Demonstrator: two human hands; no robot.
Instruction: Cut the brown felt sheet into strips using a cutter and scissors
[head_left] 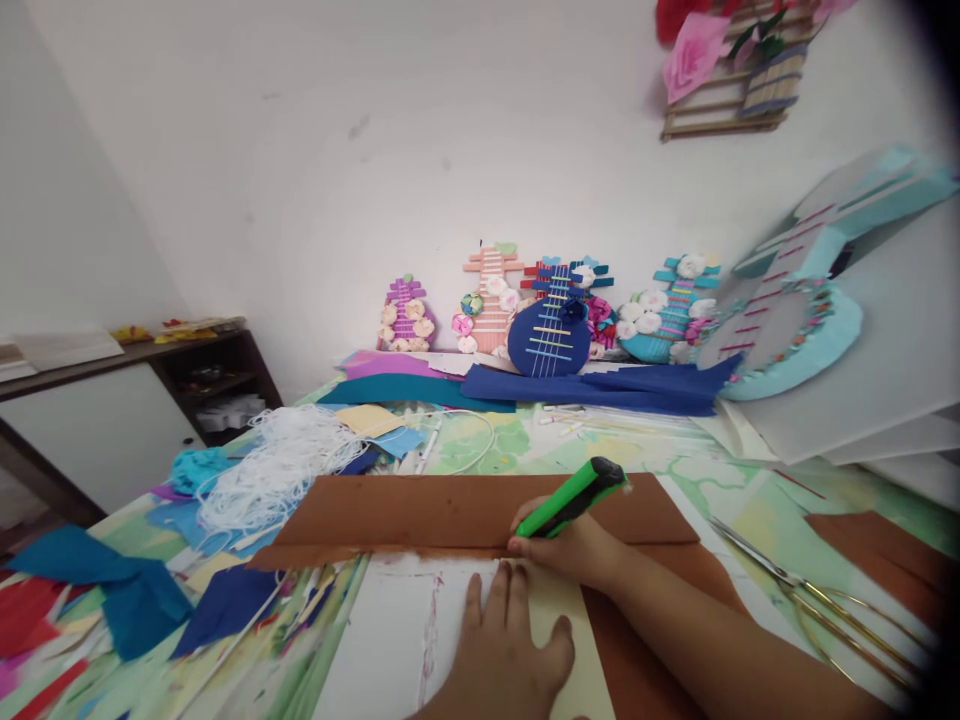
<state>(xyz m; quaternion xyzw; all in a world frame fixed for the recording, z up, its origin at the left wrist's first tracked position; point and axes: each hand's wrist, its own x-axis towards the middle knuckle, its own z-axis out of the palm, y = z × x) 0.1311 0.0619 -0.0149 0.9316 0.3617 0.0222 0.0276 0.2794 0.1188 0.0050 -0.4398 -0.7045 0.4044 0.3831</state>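
Observation:
My right hand point(551, 545) is closed around a green utility knife point(570, 500) with a black end. Its tip is hidden by my fingers, at the near edge of a folded strip of brown felt point(450, 512). Flat on a white and cream board point(394, 620) lies my left hand point(504, 640), fingers spread and fingertips close to the brown edge. The board has reddish-brown smudges running down it. More brown felt point(637, 650) shows beneath the board and under my right forearm.
Scissors with gold handles point(799, 585) lie at right beside a brown felt piece point(885, 550). White cord point(281, 470) is heaped at left near coloured felt scraps point(112, 580). Several decorated lute shapes, one dark blue point(549, 335), lean on the back wall.

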